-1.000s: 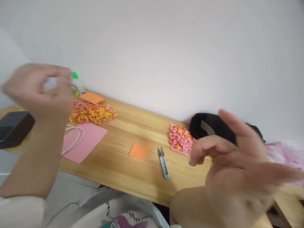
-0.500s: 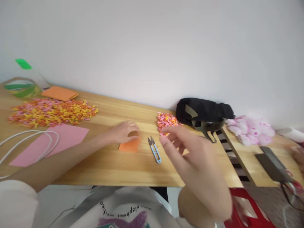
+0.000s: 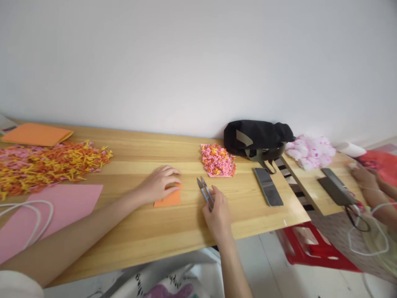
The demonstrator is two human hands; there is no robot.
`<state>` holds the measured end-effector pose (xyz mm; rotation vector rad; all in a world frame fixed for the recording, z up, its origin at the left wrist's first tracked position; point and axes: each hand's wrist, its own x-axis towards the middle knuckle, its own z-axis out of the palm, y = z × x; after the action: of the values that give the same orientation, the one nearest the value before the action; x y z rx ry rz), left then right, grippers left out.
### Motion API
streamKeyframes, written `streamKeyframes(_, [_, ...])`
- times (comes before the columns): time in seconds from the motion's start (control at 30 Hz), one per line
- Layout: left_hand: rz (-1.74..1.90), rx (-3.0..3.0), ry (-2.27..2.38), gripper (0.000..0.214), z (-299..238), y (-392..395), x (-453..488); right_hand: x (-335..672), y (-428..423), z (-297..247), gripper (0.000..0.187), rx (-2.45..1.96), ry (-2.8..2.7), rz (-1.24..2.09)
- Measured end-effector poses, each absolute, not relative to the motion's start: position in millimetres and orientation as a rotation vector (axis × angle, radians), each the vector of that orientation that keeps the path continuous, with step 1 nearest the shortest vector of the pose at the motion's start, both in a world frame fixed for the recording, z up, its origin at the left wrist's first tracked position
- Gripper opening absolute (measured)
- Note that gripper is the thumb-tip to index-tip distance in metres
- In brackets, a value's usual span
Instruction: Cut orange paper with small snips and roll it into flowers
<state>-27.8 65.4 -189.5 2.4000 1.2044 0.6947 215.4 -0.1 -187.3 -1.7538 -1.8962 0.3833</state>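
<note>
My left hand [image 3: 161, 184] lies over a small orange paper square [image 3: 169, 200] on the wooden table, its fingers spread and partly covering the paper. The fingers and thumb of my right hand [image 3: 218, 213] close round the handles of blue thread snips [image 3: 204, 192]. The snips' dark blades point away from me and stand apart at the tips. Just beyond them is a small heap of pink, orange and yellow bits [image 3: 218, 160] on a pink sheet. A large pink sheet [image 3: 65, 203] lies left of my left hand, partly under my forearm.
A larger heap of coloured twisted bits [image 3: 62, 163] and folded orange paper [image 3: 39, 134] lie at left, near a white cable [image 3: 46, 205]. At right are a black bag [image 3: 251, 134], a phone [image 3: 268, 187], a red stool [image 3: 310, 244] and another person's hand [image 3: 364, 176] at a second table.
My right hand has come down from in front of the camera onto the thread snips. The view has shifted right, and the phone now shows. My left hand stays at the orange paper.
</note>
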Motion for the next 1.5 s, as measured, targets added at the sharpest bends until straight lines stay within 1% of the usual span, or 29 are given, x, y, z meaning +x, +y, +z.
streamKeyframes(0.13, [0.747, 2.385, 1.172, 0.02, -189, 67, -28, 212, 6, -182, 0.058, -1.836, -1.94, 0.328])
streamKeyframes(0.23, [0.787, 2.369, 1.183, 0.021, -189, 67, -27, 208, 6, -177, 0.053, -1.879, -1.969, 0.324])
streamKeyframes(0.37, [0.881, 2.293, 1.248, 0.026, -190, 67, -27, 205, -2, -166, 0.041, -1.885, -1.994, 0.451])
streamKeyframes(0.53, [0.876, 2.27, 1.299, 0.032, -192, 67, -29, 200, -15, -158, 0.039, -1.861, -1.978, 0.598])
streamKeyframes(0.73, [0.821, 2.359, 1.225, 0.028, -190, 66, -29, 188, -8, -160, 0.036, -1.79, -1.992, 0.62])
streamKeyframes(0.87, [0.79, 2.386, 1.181, 0.019, -189, 65, -29, 181, 0, -162, 0.034, -1.725, -1.972, 0.682])
streamKeyframes(1.07, [0.76, 2.378, 1.162, 0.013, -191, 66, -29, 182, 3, -171, 0.028, -1.576, -1.714, 0.902])
streamKeyframes(1.17, [0.796, 2.314, 1.157, 0.018, -191, 68, -28, 180, 6, -172, 0.014, -1.541, -1.42, 1.067])
streamKeyframes(1.2, [0.816, 2.276, 1.153, 0.02, -190, 69, -28, 178, 8, -170, 0.013, -1.522, -1.309, 1.131])
streamKeyframes(1.3, [0.86, 2.147, 1.14, 0.018, -186, 69, -28, 166, 16, -164, 0.032, -1.469, -1.061, 1.283])
streamKeyframes(1.33, [0.862, 2.113, 1.139, 0.018, -185, 69, -28, 162, 19, -161, 0.035, -1.455, -1.028, 1.307])
streamKeyframes(1.43, [0.853, 2.059, 1.152, 0.019, -184, 68, -29, 147, 31, -153, 0.033, -1.387, -1.007, 1.329])
streamKeyframes(1.5, [0.879, 2.05, 1.161, 0.015, -186, 68, -29, 138, 37, -151, 0.029, -1.359, -1.007, 1.354])
